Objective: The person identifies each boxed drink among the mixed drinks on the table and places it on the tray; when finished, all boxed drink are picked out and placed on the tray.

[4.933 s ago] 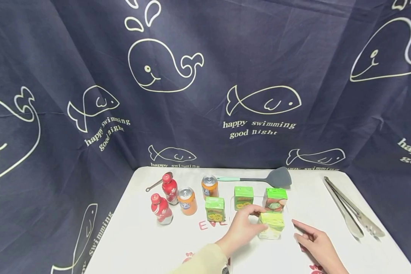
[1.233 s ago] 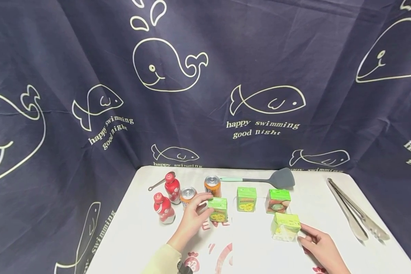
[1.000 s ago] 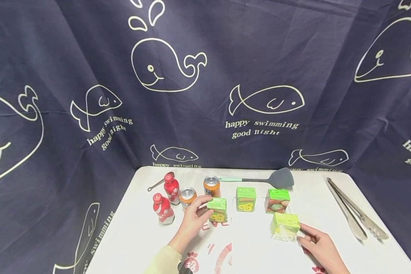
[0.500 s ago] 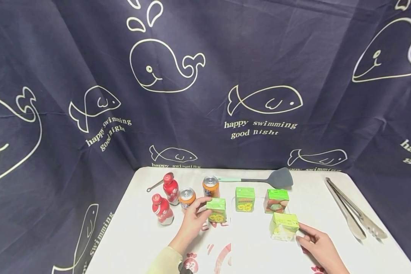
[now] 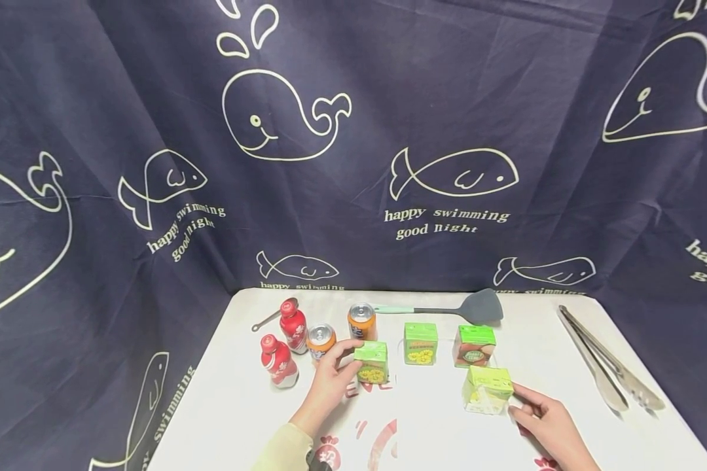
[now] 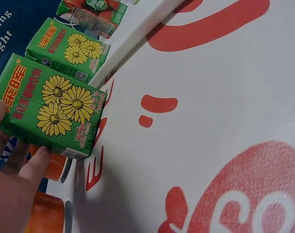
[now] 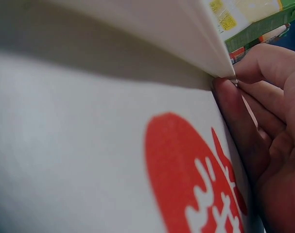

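Observation:
My left hand (image 5: 328, 386) grips a green chrysanthemum tea carton (image 5: 372, 363) by its left side; yellow flowers show on its front in the left wrist view. Whether its base touches the table cannot be told. On the right, my right hand (image 5: 548, 418) pinches the edge of a white board (image 7: 137, 34) between thumb and finger. That board carries a pale green drink carton (image 5: 487, 390) near my right fingertips, a green-and-brown carton (image 5: 474, 347) behind it and a second chrysanthemum tea carton (image 5: 420, 343) at its back left.
Two orange cans (image 5: 362, 319) stand just behind and left of my left hand. Farther left are two red bottles (image 5: 279, 361) and a small spoon (image 5: 273, 315). A spatula (image 5: 480, 307) lies at the back, metal tongs (image 5: 607, 366) at the right. Dark cloth (image 5: 353, 196) hangs behind the table.
Compared with the oldest frame, my left hand has let go of the pale green carton, which sits farther right, and moved left to the tea carton. Over the last second, hardly any motion shows.

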Action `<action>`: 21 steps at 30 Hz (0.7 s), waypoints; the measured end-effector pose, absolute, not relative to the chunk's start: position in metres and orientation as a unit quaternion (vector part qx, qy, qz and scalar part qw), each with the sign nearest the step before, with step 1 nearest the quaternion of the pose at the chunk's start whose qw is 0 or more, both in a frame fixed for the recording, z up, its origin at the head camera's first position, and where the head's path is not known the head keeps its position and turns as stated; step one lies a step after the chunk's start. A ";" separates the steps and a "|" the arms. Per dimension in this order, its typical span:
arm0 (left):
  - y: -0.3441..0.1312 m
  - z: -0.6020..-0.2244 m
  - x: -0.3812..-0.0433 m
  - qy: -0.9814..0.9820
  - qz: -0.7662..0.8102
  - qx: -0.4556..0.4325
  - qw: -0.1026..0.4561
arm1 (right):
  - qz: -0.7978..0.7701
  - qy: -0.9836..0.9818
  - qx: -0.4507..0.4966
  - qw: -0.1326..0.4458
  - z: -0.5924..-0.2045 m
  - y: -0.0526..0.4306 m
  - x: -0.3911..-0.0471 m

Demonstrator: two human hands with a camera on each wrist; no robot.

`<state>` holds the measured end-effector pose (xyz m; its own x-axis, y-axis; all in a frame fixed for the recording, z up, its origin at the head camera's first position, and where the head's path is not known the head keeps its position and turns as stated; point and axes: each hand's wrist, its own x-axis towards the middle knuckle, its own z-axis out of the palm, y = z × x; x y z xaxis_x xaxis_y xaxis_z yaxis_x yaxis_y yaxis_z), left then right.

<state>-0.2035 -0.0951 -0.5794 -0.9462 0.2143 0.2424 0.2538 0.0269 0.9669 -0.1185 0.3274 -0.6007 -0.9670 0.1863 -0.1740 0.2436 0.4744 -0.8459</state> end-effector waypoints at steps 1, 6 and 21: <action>-0.095 -0.579 -0.203 -0.716 -0.677 -0.166 0.017 | -0.498 0.858 0.123 0.026 -0.601 0.327 -0.118; -0.097 -0.580 -0.204 -0.721 -0.669 -0.178 0.027 | -0.503 0.856 0.119 0.019 -0.602 0.327 -0.117; -0.097 -0.578 -0.202 -0.719 -0.673 -0.170 0.027 | -0.500 0.855 0.132 0.031 -0.597 0.326 -0.118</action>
